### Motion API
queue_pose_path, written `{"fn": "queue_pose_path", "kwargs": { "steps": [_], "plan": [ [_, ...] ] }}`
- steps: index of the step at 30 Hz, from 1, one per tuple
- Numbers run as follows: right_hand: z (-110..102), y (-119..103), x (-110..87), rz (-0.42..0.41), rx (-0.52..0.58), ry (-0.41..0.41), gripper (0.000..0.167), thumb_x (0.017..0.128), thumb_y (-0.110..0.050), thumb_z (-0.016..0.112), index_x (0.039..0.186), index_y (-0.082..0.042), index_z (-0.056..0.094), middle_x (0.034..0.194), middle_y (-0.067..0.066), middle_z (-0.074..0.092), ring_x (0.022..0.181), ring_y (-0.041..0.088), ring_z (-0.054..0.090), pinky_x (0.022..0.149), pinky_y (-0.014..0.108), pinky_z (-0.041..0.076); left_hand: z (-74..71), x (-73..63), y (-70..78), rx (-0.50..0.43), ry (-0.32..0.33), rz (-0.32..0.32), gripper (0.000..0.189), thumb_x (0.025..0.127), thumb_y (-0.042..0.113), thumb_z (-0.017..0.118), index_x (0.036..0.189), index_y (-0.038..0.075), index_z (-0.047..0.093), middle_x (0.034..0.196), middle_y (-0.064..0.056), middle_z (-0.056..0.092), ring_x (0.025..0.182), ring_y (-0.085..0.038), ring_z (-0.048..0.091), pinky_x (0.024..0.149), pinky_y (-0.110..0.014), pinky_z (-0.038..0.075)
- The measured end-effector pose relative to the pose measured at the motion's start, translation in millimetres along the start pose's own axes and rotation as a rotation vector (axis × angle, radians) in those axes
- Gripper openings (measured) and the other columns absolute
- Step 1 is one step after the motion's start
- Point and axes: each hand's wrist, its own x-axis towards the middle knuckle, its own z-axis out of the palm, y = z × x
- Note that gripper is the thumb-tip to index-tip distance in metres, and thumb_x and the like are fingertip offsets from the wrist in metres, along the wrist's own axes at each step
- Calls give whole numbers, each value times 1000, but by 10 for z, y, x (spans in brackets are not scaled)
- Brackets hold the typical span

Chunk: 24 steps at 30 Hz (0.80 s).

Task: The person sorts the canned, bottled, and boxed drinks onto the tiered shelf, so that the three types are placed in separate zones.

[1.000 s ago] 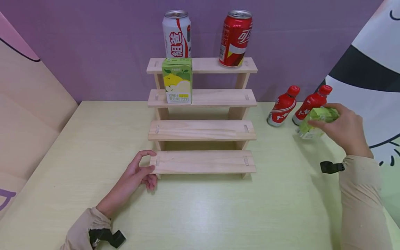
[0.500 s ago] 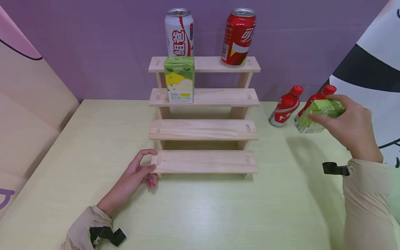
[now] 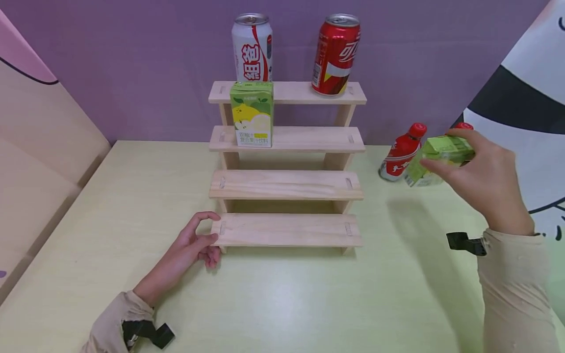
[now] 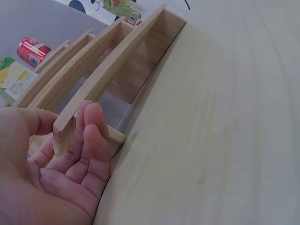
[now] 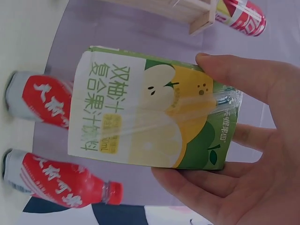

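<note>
Right hand (image 3: 492,179) has the held carton (image 3: 434,159): thumb on one narrow side, fingers on the opposite one, grip about as wide as the carton. Carton is off the table (image 3: 282,294), tilted, right of the stand (image 3: 287,230), its top end toward the palm. Right wrist view shows the fruit print and a wrapped straw (image 5: 220,99) on its face.

Left hand (image 3: 187,255) grips the left end of the stand's lowest step, narrow grip, some fingers curled below the step.

Two red-capped bottles stand on the table right of the stand. Near bottle (image 3: 399,157) is mostly visible from the head; far bottle (image 5: 61,180) sits behind the held carton there, only its cap showing. Can't tell from these views whether the carton touches either one.

Stand has four steps. Top: white can (image 3: 251,49) toward the left, red can (image 3: 336,54) toward the right, well apart. Second from top: shelf carton (image 3: 251,115), upright near the left end, hiding the white can's base in the head view.

Purple backdrop (image 3: 176,73) behind. Beige sleeves (image 3: 516,284), black camera mount (image 3: 466,243) on each wrist.
</note>
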Motion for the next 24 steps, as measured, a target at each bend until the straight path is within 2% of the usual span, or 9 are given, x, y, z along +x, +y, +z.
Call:
{"fn": "queue_pose_path", "kwargs": {
  "steps": [7,10,14,19,24],
  "plan": [
    [-22,-172,23,-69,7,10,64,82,-42,80,135,-12,59,104,18,66,65,2,47,50,16,36,2,2,-1,-9,0,1,37,106,20,50,139,18,34,71,-15,65,61,-24,61,59,-34,53],
    [-18,-223,5,-96,21,44,63,81,-40,81,134,-13,61,102,16,67,62,4,47,51,15,35,10,3,2,-12,-3,3,37,106,21,49,139,18,33,71,-15,65,61,-24,61,59,-34,53],
    [-7,-272,-13,-118,50,84,63,80,-37,82,136,-15,61,106,16,67,65,4,46,55,12,35,16,3,6,-8,-2,0,37,106,22,50,139,18,34,71,-16,65,61,-25,60,59,-34,53],
    [-8,-336,-34,-129,80,119,64,79,-35,84,135,-17,61,110,14,68,69,-3,49,62,7,36,15,6,2,-4,4,-9,37,106,22,50,139,19,34,72,-17,65,62,-24,60,59,-34,53],
    [-22,-397,-61,-145,88,117,64,78,-35,84,135,-17,61,110,14,68,70,-3,50,61,7,36,12,1,0,-8,4,-8,37,106,22,50,139,19,34,72,-17,65,61,-24,60,59,-33,53]
  ]
}}
